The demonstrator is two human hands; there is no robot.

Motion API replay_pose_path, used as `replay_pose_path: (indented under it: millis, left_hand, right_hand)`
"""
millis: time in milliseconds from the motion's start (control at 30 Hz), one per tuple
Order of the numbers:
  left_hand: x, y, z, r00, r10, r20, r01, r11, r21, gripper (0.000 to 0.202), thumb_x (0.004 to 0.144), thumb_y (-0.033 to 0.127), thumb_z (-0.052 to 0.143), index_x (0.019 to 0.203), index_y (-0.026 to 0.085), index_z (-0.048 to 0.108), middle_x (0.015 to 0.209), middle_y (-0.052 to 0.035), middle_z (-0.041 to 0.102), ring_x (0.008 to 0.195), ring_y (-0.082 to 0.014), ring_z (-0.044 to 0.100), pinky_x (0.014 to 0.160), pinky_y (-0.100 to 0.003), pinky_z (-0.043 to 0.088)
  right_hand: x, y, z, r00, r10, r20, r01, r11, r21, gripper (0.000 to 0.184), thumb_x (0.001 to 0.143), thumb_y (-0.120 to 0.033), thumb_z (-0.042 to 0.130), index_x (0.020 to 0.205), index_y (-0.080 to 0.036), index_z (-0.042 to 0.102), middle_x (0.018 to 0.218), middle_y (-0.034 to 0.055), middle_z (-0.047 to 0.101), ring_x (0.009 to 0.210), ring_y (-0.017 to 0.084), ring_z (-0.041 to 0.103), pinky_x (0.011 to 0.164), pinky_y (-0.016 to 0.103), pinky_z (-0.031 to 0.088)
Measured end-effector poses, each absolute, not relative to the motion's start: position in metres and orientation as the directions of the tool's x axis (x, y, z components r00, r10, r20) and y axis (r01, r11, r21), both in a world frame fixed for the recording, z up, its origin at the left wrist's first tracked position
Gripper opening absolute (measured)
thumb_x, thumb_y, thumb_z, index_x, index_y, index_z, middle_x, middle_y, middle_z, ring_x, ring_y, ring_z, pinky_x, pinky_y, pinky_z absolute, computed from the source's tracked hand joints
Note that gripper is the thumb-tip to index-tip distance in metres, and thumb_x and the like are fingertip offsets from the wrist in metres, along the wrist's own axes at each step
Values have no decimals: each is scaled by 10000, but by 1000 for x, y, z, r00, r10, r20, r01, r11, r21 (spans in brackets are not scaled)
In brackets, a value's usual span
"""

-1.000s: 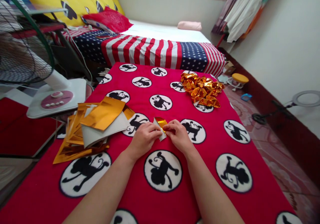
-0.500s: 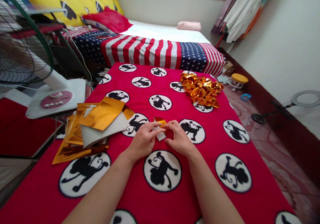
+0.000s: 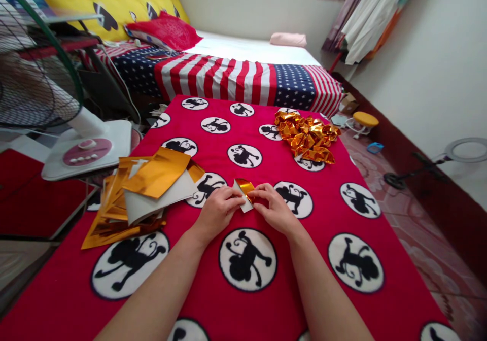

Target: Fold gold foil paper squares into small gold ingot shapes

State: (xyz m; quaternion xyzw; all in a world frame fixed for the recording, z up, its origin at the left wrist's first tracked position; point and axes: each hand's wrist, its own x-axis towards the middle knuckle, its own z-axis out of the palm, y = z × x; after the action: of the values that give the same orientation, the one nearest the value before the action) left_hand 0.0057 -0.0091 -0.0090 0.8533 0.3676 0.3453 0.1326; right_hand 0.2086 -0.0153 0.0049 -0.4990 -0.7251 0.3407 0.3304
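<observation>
A small piece of gold foil paper, white on its back, is partly folded and held just above the red blanket between both hands. My left hand pinches its left edge with closed fingers. My right hand pinches its right side with thumb and fingertips. To the left lies a loose stack of gold and white sheets. A pile of folded gold pieces sits at the far right of the blanket.
A white fan base and its wire cage stand at the left. A bed with a flag-pattern cover lies beyond the blanket. On the floor at the right are a yellow-lidded container and a ring light.
The hands have shifted their fingers slightly on the small gold piece, working its fold; the piece has stayed in the same spot. Nothing else has moved.
</observation>
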Motion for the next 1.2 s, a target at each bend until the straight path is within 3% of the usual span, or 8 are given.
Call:
replay_pose_path:
  millis: [267,467,767,967,1200]
  left_hand:
    - [5,-8,-10,521,716,465,548,-698,461,157,891,202,587,958,239,724,987,-58,682,930,-187,591,855,-373,460]
    - [5,-8,-9,524,713,467,544,-701,460,160,897,220,580,935,246,733,975,-59,683,924,-183,593,843,-364,458]
    - [8,-10,-7,514,721,465,541,-693,477,157,905,237,568,868,225,721,950,-54,692,900,-185,595,848,-376,459]
    - [11,-11,-9,458,775,436,595,-631,497,118,894,230,583,881,207,698,945,-49,684,899,-194,590,838,-378,465]
    - [18,-11,-9,372,809,454,631,-580,516,84,859,194,607,807,197,673,883,-45,666,863,-198,591,828,-382,471]
  right_hand:
    - [199,-16,-1,-169,969,179,490,240,-838,293,756,-33,569,941,-210,711,979,30,579,977,162,578,930,310,445]
    - [195,-14,-10,-115,972,203,505,233,-831,254,836,-68,519,890,-213,720,960,39,588,947,162,587,890,305,464]
    - [190,-16,-11,-61,974,220,549,217,-807,217,773,-71,602,871,-224,719,944,36,590,926,181,582,866,316,475]
    - [192,-17,-10,-94,971,222,545,236,-804,243,747,-46,576,887,-217,678,961,34,582,946,184,572,883,330,463]
    - [192,-17,-8,-74,969,237,536,239,-809,225,717,-20,576,839,-209,573,889,20,564,844,177,552,802,318,461]
